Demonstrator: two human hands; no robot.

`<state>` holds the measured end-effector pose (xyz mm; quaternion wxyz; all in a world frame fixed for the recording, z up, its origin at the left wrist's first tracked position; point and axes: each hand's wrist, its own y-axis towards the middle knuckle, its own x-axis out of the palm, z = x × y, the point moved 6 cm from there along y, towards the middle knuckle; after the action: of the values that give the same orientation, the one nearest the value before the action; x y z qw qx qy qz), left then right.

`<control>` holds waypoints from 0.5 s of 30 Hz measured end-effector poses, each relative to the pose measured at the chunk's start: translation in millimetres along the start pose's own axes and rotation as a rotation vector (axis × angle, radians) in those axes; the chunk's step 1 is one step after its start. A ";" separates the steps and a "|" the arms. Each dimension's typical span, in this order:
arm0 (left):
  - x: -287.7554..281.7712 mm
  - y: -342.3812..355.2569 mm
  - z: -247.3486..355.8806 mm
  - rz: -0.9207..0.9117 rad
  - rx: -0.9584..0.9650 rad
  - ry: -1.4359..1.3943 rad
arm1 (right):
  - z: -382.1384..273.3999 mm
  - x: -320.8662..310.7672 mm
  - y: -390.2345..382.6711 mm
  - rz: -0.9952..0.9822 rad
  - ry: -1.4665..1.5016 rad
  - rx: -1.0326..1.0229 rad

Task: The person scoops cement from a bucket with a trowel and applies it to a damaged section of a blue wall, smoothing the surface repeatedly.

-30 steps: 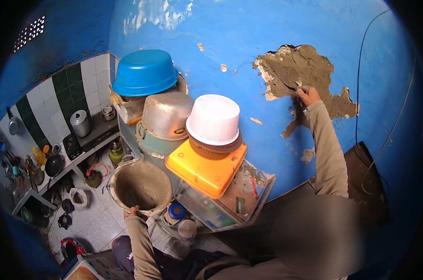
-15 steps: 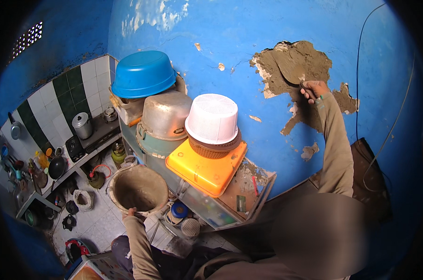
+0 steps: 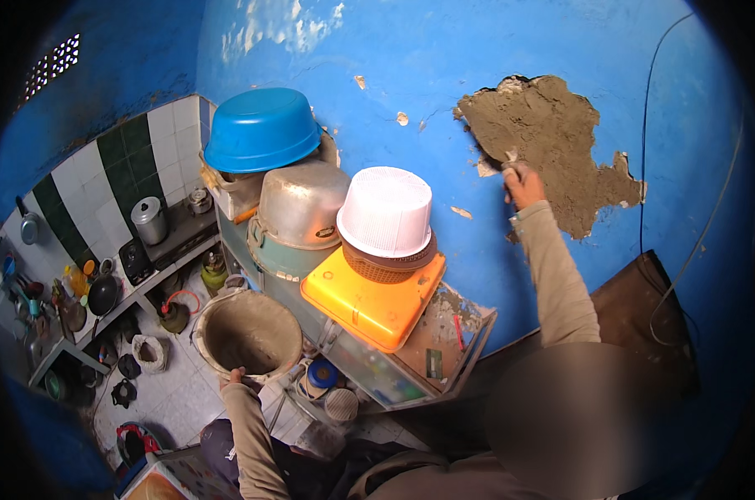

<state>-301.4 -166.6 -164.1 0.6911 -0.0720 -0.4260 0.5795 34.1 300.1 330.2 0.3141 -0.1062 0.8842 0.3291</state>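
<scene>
My right hand [image 3: 522, 183] is closed on a trowel [image 3: 506, 161] against the lower left part of a rough patch of grey-brown mortar [image 3: 552, 125] on the blue wall. The trowel's blade is hard to make out against the mortar. Bits of pale crumbled plaster show at the patch's edges. My left hand [image 3: 235, 377] grips the near rim of a dirty bucket [image 3: 290, 329], whose inside is smeared with grey mortar and shows a wet residue at the bottom.
A cabinet [image 3: 452, 350] bears an orange lid [image 3: 361, 308], white basket [image 3: 384, 208], metal pots [image 3: 290, 200] and blue basin [image 3: 260, 125]. At left: counter [image 3: 169, 262], utensils, gas cylinders [image 3: 210, 275], tiled floor [image 3: 169, 392]. Cables [image 3: 642, 167] hang at right, above a brown board [image 3: 627, 300].
My right hand with the trowel has moved left and down across the patch. The mortar looks smoother and broader toward its lower middle. My left hand still holds the bucket.
</scene>
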 end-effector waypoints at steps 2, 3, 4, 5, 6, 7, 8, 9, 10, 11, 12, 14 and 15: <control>1.7 -4.2 3.0 -0.020 -0.021 0.032 | 8.6 22.0 1.4 0.029 -0.167 0.011; 2.4 -5.9 4.6 0.007 -0.005 0.010 | 13.2 31.0 2.4 0.059 -0.252 0.005; 3.5 -8.0 2.8 0.033 0.008 -0.015 | 17.4 36.2 4.1 0.088 -0.341 -0.003; 3.6 -8.1 1.6 0.060 0.022 -0.040 | 21.4 38.3 7.0 0.121 -0.375 -0.025; -0.1 -2.6 -1.9 0.055 0.011 -0.031 | 27.7 38.4 9.4 0.153 -0.396 -0.037; -6.8 6.0 -7.1 0.051 -0.001 -0.022 | 34.1 35.9 11.6 0.184 -0.417 -0.048; -9.4 7.2 -7.6 0.052 -0.010 -0.017 | 35.5 35.9 14.5 0.212 -0.434 -0.063; -11.3 7.4 -7.5 0.057 0.002 -0.045 | 36.1 34.7 17.6 0.233 -0.460 -0.090; -7.5 0.5 -4.9 0.059 0.008 -0.069 | 32.0 29.9 16.7 0.257 -0.490 -0.114; -4.0 -4.7 -2.5 0.060 0.015 -0.093 | 29.3 27.0 15.4 0.273 -0.509 -0.121; -2.6 -6.8 -1.5 0.075 0.013 -0.118 | 26.6 24.9 14.5 0.288 -0.527 -0.128; 0.0 -10.8 1.4 0.105 0.012 -0.173 | 17.4 24.5 14.0 0.305 -0.534 -0.117; 1.9 -14.1 3.8 0.105 0.017 -0.172 | 16.7 24.2 12.3 0.326 -0.515 -0.129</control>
<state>-293.6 -170.9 -152.3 0.6212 -0.0385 -0.4743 0.6227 18.4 320.7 311.5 0.4635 0.1041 0.7581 0.4468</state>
